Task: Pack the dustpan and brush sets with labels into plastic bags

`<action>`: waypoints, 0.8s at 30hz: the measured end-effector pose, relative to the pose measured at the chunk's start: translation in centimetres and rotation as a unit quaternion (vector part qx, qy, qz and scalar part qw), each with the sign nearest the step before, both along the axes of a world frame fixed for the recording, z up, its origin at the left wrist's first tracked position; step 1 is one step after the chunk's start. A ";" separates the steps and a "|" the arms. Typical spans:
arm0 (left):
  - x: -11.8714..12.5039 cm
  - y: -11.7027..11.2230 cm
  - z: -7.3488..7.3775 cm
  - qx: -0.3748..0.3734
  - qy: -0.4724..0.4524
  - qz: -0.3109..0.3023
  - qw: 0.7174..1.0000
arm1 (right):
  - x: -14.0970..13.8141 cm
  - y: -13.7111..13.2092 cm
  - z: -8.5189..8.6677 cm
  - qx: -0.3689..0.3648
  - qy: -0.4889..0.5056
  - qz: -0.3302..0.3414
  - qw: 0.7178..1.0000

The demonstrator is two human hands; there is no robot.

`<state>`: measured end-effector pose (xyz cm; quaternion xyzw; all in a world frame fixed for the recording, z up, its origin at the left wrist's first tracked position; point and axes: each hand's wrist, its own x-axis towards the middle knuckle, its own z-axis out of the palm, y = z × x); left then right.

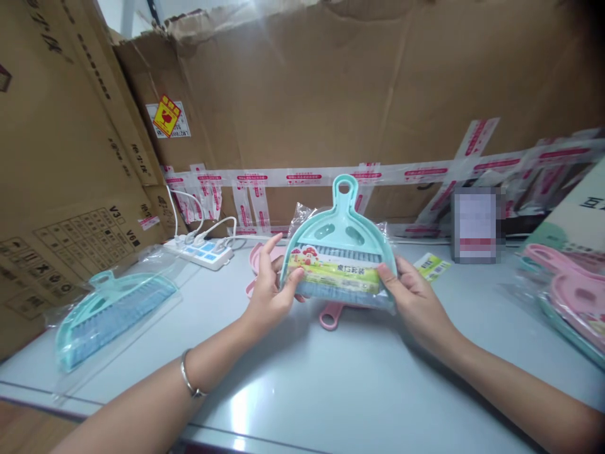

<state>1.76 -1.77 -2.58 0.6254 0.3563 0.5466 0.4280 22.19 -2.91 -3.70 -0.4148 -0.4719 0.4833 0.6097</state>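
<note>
Both my hands hold up a mint-green dustpan and brush set (345,214) in a clear plastic wrapper, its handle pointing up. Across its front runs a printed paper label with red mushrooms. My left hand (274,277) grips the left edge, thumb on the front and index finger raised. At the right edge, my right hand (411,287) pinches the set with the thumb on the label. Behind and below it, partly hidden, lies a pink dustpan or brush with a looped handle (330,316). A loose printed label (431,267) rests on the table beyond my right hand.
Another bagged mint set (113,309) lies at the left of the white table (283,391). A white power strip (203,252) with plugged cables sits behind it. Pink and green sets (574,290) are stacked at right, near a blurred upright device (475,224). Cardboard (293,94) stands behind.
</note>
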 end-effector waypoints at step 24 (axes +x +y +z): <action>-1.2 0.0 -0.5 0.080 0.165 -0.113 0.977 | 7.9 1.5 4.7 0.062 -0.078 -0.228 0.969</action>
